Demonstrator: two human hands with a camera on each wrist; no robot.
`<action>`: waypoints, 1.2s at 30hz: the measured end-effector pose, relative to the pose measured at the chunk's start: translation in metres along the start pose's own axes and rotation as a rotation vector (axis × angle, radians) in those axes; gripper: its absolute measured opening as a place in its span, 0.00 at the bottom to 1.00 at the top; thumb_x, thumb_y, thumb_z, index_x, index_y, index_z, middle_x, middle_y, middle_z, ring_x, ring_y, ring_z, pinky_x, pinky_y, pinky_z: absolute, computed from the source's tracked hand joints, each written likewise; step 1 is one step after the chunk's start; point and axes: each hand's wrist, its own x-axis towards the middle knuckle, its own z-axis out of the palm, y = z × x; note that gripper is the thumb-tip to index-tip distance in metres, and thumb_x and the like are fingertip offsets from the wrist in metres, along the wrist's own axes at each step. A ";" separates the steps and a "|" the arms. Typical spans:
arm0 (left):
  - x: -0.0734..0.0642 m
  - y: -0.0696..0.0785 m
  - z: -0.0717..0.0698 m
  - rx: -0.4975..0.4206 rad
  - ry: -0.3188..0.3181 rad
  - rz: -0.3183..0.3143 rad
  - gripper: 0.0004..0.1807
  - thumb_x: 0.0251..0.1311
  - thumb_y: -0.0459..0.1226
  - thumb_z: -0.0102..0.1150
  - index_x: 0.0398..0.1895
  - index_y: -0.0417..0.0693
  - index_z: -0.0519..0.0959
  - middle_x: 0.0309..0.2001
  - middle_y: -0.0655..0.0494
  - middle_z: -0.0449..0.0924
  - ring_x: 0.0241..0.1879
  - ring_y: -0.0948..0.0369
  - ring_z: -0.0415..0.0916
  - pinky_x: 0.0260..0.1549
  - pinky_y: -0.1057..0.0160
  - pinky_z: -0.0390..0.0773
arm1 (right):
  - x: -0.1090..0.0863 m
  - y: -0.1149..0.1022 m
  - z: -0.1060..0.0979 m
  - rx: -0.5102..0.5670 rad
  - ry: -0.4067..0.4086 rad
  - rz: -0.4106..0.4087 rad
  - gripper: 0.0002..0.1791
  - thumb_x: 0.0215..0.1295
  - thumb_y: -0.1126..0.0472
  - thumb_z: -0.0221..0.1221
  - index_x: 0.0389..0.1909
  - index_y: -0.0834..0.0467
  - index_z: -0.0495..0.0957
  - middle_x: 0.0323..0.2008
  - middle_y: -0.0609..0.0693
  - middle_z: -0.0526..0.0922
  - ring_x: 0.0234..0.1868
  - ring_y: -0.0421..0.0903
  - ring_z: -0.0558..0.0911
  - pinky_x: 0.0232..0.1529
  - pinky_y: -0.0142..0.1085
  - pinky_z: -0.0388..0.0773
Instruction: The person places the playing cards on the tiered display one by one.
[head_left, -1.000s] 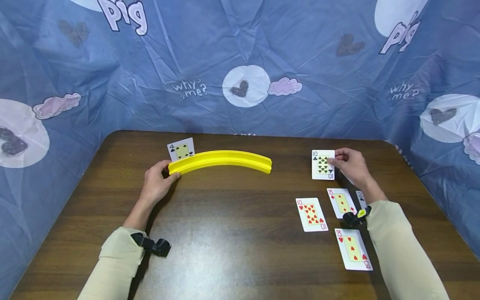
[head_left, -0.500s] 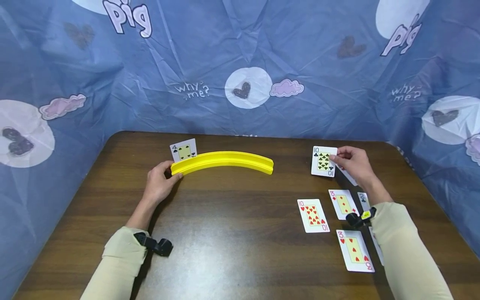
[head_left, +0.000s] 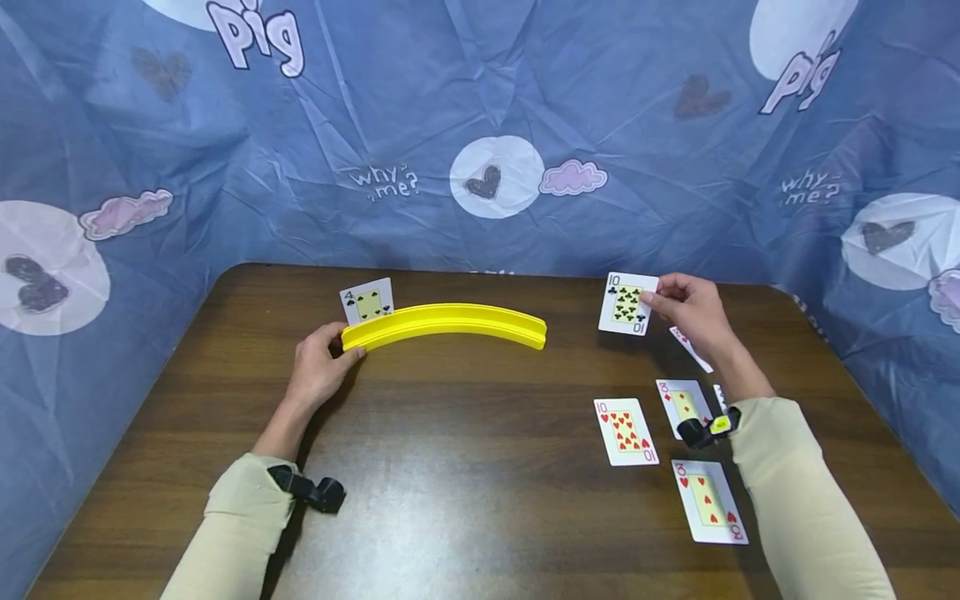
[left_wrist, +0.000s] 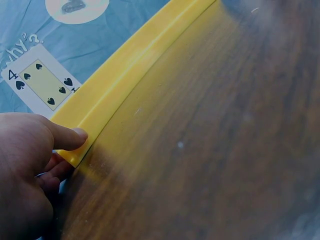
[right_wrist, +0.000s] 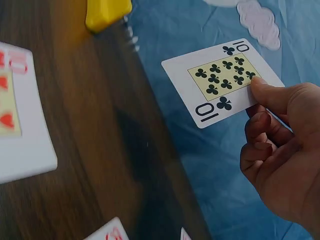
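A curved yellow card holder (head_left: 450,317) stands on the wooden table, and my left hand (head_left: 317,367) pinches its left end, thumb in front. The four of spades (head_left: 367,302) is upright in the holder near that end, its lower edge hidden by the yellow wall. To the right of the holder, my right hand (head_left: 693,317) pinches the ten of clubs (head_left: 627,303) by its right edge, thumb on its face. In the right wrist view this ten of clubs (right_wrist: 220,82) is held up off the table, apart from the holder's end (right_wrist: 107,12).
Face up on the table's right side lie the ten of hearts (head_left: 626,432), three of diamonds (head_left: 681,405) and three of hearts (head_left: 709,502). Another red card (head_left: 690,348) and a further card (head_left: 720,398) are partly covered by the right arm. A blue printed cloth (head_left: 480,100) hangs behind.
My right hand has lifted the ten of clubs off the table and carried it a little left and away from me. The left hand keeps its grip on the card holder.
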 end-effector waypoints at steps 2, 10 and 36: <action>0.000 0.000 0.000 0.000 -0.001 -0.001 0.20 0.62 0.31 0.62 0.57 0.32 0.77 0.45 0.37 0.78 0.44 0.47 0.71 0.46 0.54 0.69 | 0.000 -0.007 0.005 -0.002 -0.004 -0.011 0.06 0.65 0.66 0.63 0.30 0.57 0.76 0.20 0.32 0.74 0.23 0.30 0.71 0.23 0.26 0.70; -0.001 0.003 0.000 -0.005 -0.013 -0.019 0.20 0.63 0.31 0.61 0.57 0.31 0.76 0.49 0.35 0.78 0.47 0.46 0.71 0.49 0.50 0.69 | 0.003 -0.024 0.023 0.058 -0.024 -0.031 0.06 0.64 0.68 0.64 0.30 0.59 0.76 0.21 0.31 0.78 0.25 0.30 0.74 0.27 0.27 0.72; -0.001 0.001 0.001 0.011 0.008 0.014 0.19 0.61 0.31 0.63 0.55 0.32 0.78 0.43 0.37 0.78 0.43 0.48 0.72 0.44 0.56 0.67 | 0.017 -0.065 0.111 0.172 -0.113 -0.080 0.10 0.62 0.71 0.64 0.41 0.74 0.78 0.23 0.33 0.79 0.26 0.32 0.74 0.29 0.25 0.70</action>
